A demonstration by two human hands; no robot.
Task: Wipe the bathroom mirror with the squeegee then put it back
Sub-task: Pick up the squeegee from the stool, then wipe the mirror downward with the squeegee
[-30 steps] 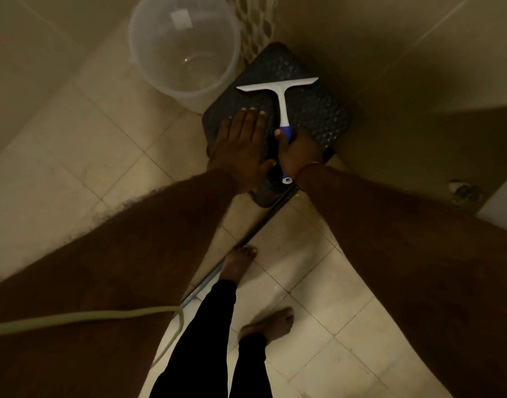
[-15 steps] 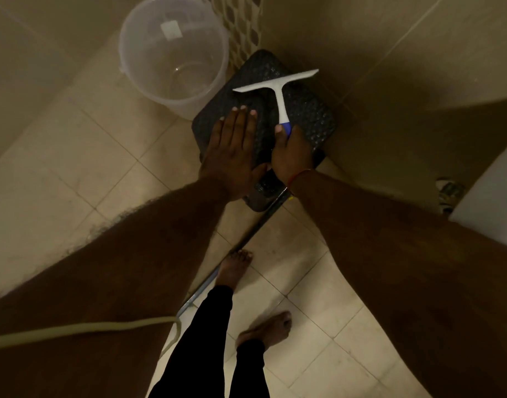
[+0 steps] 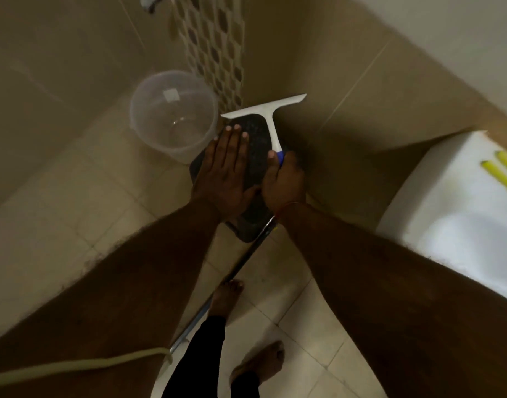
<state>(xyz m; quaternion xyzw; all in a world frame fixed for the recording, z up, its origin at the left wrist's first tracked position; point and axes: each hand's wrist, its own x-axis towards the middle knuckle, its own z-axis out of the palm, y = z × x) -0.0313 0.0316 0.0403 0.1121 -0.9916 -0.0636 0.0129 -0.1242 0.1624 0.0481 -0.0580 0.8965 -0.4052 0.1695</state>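
Since the earlier frame the squeegee (image 3: 271,122) had risen off the dark stool (image 3: 255,139), and its white blade now reached past the stool's far edge, in front of the wall tiles. The right hand (image 3: 284,182) gripped the blue end of the handle, fingers curled round it and thumb laid on top. The left hand (image 3: 226,170) lay flat with straight fingers over the stool's left part; whether it touched the seat could not be told. A clear plastic bucket (image 3: 166,147) stood just beside the stool, on its left.

squeegee (image 3: 268,116) white, blue handle | stool (image 3: 253,139) black, speckled | bucket (image 3: 173,116) clear | floor (image 3: 74,191) beige tiles
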